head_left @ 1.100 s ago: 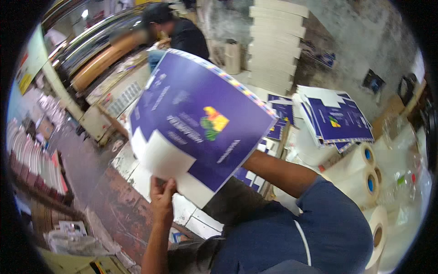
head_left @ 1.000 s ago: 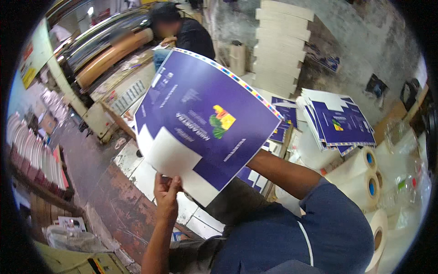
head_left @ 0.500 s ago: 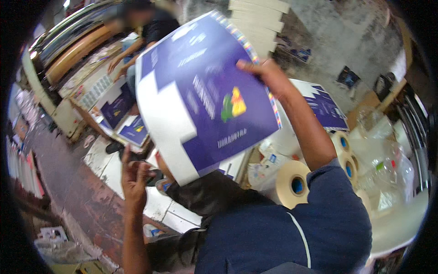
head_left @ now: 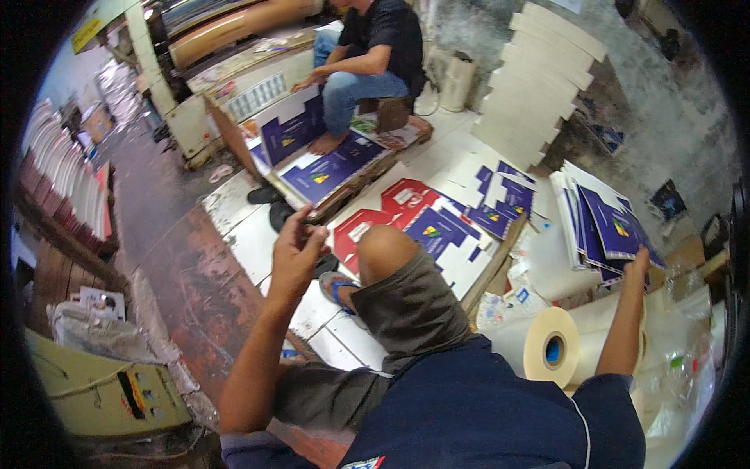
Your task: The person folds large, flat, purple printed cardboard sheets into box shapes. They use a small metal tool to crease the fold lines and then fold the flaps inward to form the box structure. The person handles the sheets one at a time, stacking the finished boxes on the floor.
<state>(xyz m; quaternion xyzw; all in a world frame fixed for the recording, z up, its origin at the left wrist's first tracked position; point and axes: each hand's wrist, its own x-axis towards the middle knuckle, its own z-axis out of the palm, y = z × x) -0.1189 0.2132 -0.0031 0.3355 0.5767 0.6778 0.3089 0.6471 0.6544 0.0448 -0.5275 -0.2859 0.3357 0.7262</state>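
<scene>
My right hand [head_left: 637, 267] is out at the far right, its fingers at the lower edge of a purple and white printed sheet [head_left: 613, 224]. That sheet lies on top of a slightly fanned stack of similar sheets [head_left: 569, 223], which rests on pale rolls. My left hand [head_left: 297, 254] is raised above the left knee and holds nothing. Its index finger points up while the other fingers are partly bent. More purple sheets [head_left: 445, 244] and red printed sheets [head_left: 408, 200] lie on a low platform ahead of my knees.
A co-worker [head_left: 375, 59] sits at the back beside a wooden tray of purple sheets [head_left: 332, 168]. Clear film rolls [head_left: 547, 348] stand close by my right side. Cut white boards [head_left: 539, 78] lean at the back wall. A beige machine [head_left: 101, 383] stands at lower left.
My right hand has carried the purple sheet from in front of me over to the stack on the right. The left hand stays raised and empty. My view has shifted.
</scene>
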